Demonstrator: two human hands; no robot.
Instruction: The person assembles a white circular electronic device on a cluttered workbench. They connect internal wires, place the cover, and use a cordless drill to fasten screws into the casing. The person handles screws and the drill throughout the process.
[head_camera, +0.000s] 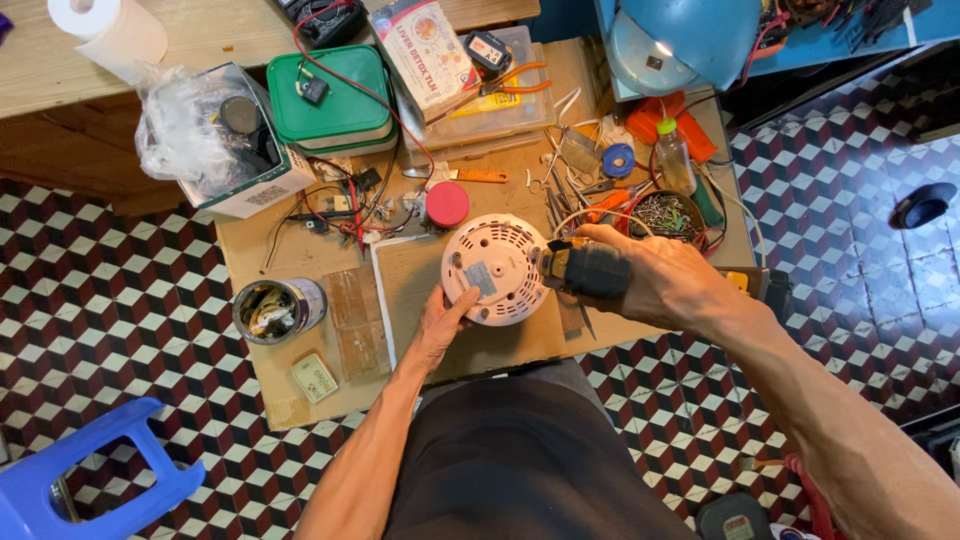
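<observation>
While the left hand (437, 325) reaches up from below with its fingers spread and laid against the lower-left rim of the round white appliance base (496, 270), the right hand (655, 283) comes in from the right, forearm angled across the tiled floor, fist wrapped tight round the black grip of a cordless driver (585, 270). The tool's nose points left and meets the right edge of the white disc — touching or just short, hard to tell from up here.

The disc lies flat on a pale board (420, 290) at the middle of a low cardboard-covered table (290, 390), underside up: a ring of small vent holes, a few slots, and a grey label near the centre. A red cap (446, 203) sits just above it, among tangled red and black wires.

Off to the left stands an open tin can (279, 309), and farther up a green-lidded box (331, 96). To the right of the disc — a bowl of screws (664, 213) near a small clear bottle (676, 158).
</observation>
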